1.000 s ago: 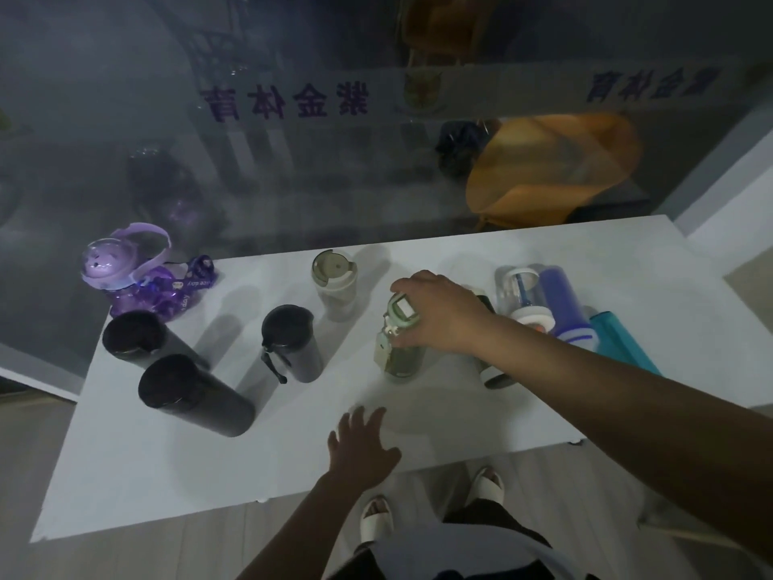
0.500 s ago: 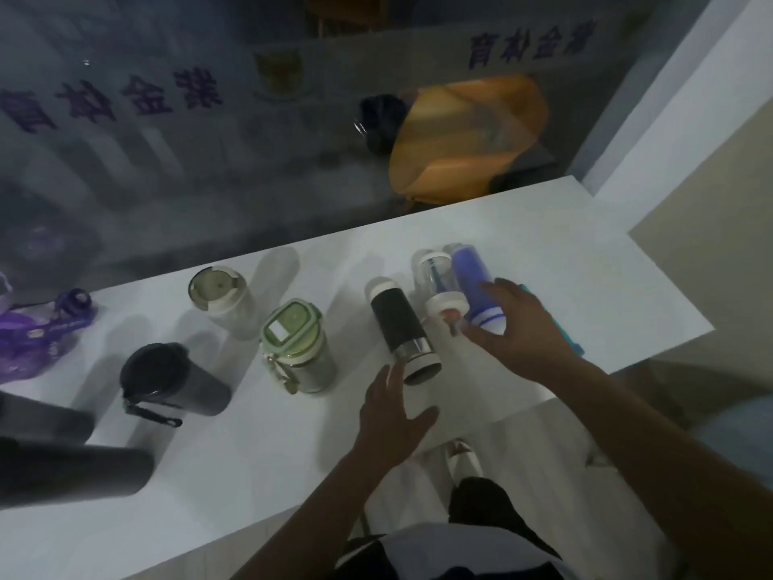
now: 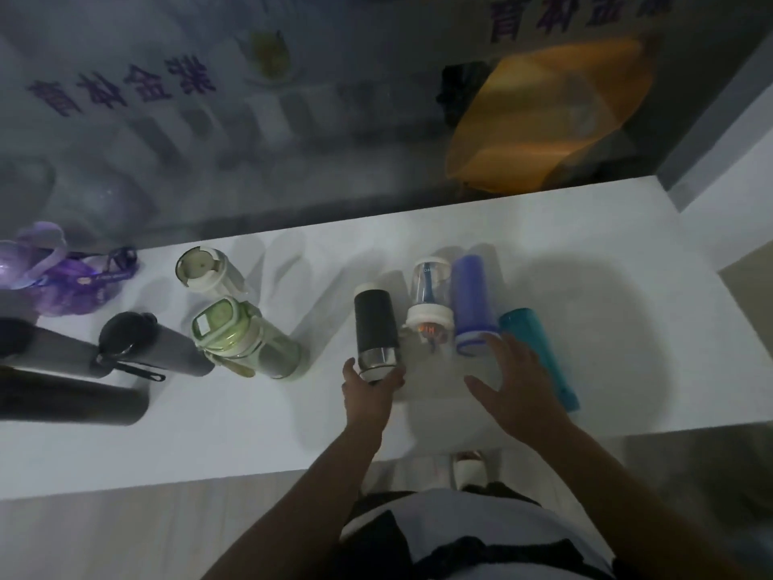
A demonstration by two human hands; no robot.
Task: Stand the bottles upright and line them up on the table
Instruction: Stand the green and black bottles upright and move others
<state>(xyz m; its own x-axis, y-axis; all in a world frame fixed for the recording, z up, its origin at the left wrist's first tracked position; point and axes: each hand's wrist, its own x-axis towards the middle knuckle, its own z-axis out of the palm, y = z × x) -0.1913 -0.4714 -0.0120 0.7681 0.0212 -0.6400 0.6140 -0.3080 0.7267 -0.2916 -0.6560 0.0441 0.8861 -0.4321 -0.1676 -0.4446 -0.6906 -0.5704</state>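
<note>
On the white table [image 3: 585,253] lie several bottles on their sides: a black bottle with a steel end [image 3: 374,324], a clear bottle with a white cap [image 3: 431,295], a blue bottle [image 3: 472,303] and a teal bottle [image 3: 539,349]. My left hand [image 3: 368,391] has its fingers around the black bottle's near end. My right hand [image 3: 514,383] is spread open just in front of the blue bottle, touching or nearly touching it. Upright to the left stand a green-lidded bottle [image 3: 238,337], a white one [image 3: 205,272] and a dark grey one [image 3: 142,345].
Two tall black bottles [image 3: 62,391] stand at the far left, beside a purple bottle with a strap [image 3: 54,278]. A glass wall runs along the table's far edge. My feet and the floor show below the near edge.
The view swung right. My right hand left the green-lidded bottle standing and moved over to the lying bottles. My left hand came forward off the table front and closed on the black bottle's end.
</note>
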